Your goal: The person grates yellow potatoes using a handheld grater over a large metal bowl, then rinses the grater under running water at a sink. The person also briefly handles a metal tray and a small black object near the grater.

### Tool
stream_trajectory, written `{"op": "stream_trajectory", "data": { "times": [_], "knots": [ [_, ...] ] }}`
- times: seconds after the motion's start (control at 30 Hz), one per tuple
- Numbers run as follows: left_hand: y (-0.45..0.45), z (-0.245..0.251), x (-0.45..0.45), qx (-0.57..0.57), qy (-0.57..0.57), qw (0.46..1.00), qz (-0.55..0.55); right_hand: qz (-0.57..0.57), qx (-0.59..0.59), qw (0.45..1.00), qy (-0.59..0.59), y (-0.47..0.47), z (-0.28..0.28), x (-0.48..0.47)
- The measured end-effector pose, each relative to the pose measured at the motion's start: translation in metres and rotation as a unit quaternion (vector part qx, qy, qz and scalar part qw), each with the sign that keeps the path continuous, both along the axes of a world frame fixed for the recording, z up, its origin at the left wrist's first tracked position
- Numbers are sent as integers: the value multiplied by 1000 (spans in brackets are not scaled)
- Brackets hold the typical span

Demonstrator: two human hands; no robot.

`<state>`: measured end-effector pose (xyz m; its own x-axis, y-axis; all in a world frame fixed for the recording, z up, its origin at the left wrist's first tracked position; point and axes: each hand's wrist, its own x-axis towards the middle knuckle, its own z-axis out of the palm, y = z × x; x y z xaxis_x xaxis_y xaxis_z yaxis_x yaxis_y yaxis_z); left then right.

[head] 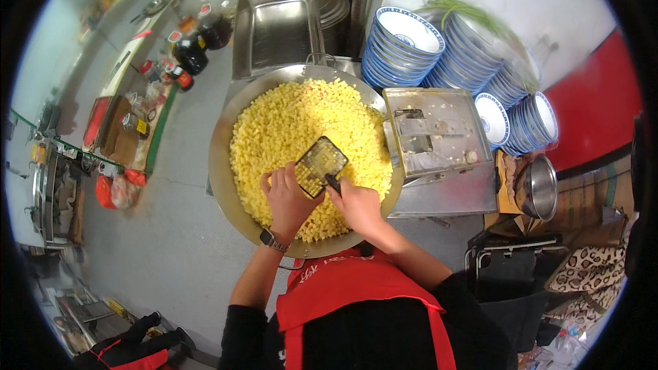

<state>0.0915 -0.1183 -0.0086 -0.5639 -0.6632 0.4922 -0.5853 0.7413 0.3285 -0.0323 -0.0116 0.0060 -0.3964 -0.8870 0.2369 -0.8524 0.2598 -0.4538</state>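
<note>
A wide metal wok-like pan [221,185], heaped with small yellow diced pieces [272,113], stands before me. Over the heap, a square black-framed cutting grid [321,167] is tilted, yellow pieces showing in its cells. My left hand [292,198] grips the grid's lower left edge; a watch is on that wrist. At the grid's lower right, my right hand [357,203] is closed around a small black handle [333,183], whose working end is unclear. Just right of the pan lies a metal-framed device with a clear cover [437,131], yellow bits scattered on it.
Behind the pan is a deep rectangular steel tray [277,25]. Stacked blue-and-white bowls [403,46] stand at the back right, with a steel bowl [544,187] farther right. Bottles [190,54] line the left side. A person in dark clothing [139,341] is at the lower left.
</note>
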Motion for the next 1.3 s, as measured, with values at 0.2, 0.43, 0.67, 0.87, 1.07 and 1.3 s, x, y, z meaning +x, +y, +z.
{"op": "stream_trajectory", "data": {
  "times": [0.2,0.43,0.67,0.87,1.07,1.3],
  "knots": [
    [-2,-4,-1,6,8,1000,5,-17,-19,1000,12,5,10,-2],
    [5,5,-3,1,7,1000,-17,-13,-2,1000,13,3,-2,-4],
    [-3,-13,2,-4,7,1000,15,-21,-39,999,11,13,21,-7],
    [-2,-9,1,-3,0,1000,8,-28,-16,999,9,6,14,-7],
    [3,-7,1,5,8,1000,-17,14,8,1000,18,-4,-1,-3],
    [-5,-10,1,11,-17,1000,20,-13,-21,1000,-9,1,19,-5]
  ]
}}
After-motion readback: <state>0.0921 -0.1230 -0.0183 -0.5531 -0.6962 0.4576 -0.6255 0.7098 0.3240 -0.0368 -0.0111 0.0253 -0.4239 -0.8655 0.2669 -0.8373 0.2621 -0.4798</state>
